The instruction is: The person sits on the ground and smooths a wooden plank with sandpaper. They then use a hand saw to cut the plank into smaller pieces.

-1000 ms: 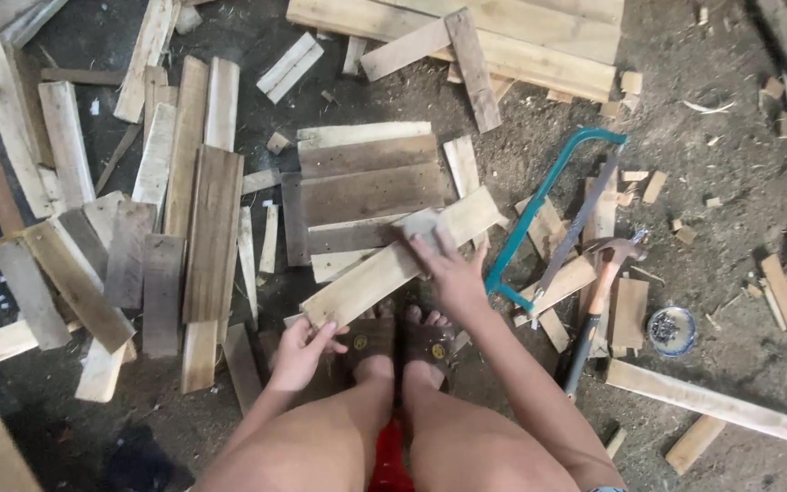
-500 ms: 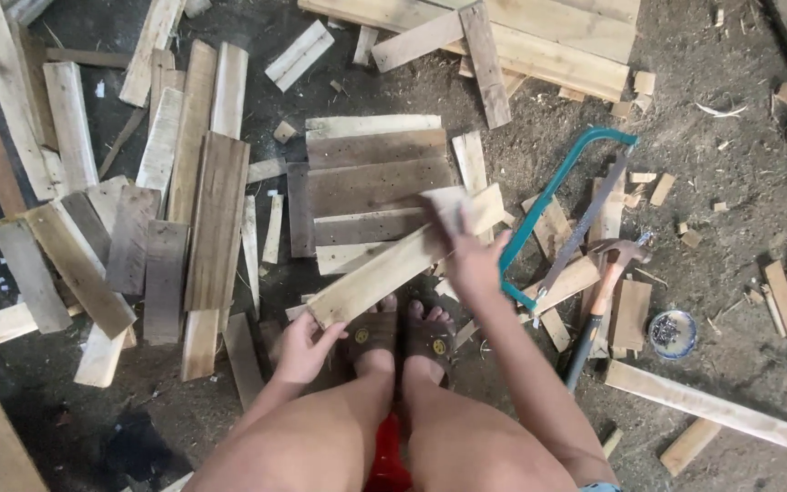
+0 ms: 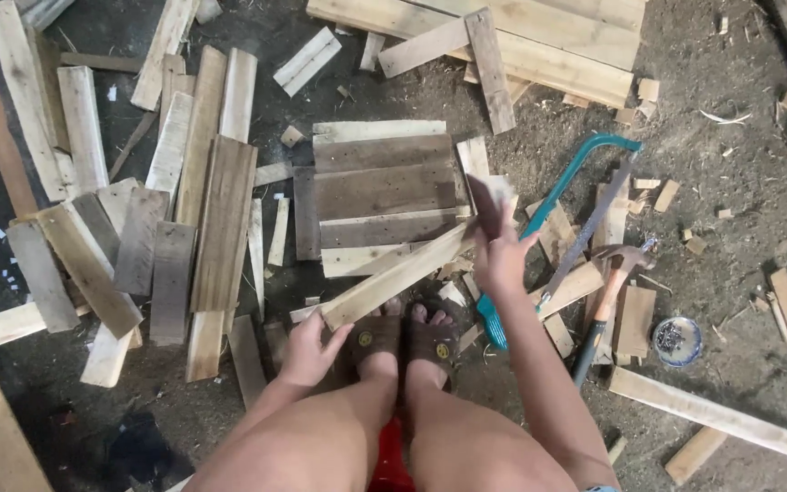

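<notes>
Item: long pale wooden slat (image 3: 393,278), lying aslant at centre, its near-left end by the feet, its far-right end rising toward a small dark wood piece (image 3: 485,205).

Left hand (image 3: 307,351): fingers curled about the near-left end of the slat, grasping it.
Right hand (image 3: 503,255): raised at the slat's far-right end, fingers closed round the small dark wood piece, which stands upright above the hand; the piece is blurred.

Beneath and just beyond the slat: a panel of boards (image 3: 380,191), grey and pale planks set side by side, lying flat on the dirt floor (image 3: 740,182).
Near side: two feet in brown sandals (image 3: 407,342), touching the slat's near edge.
Right: teal-framed hacksaw (image 3: 562,228) lying aslant, just beside the right hand; hammer (image 3: 608,292) with wooden handle right of it; small round tin of nails (image 3: 678,340) further right.
Left: heap of loose weathered planks (image 3: 157,210), overlapping.
Far: pale boards stacked (image 3: 539,36) across the top.
Scattered offcuts (image 3: 649,91) on the right.
</notes>
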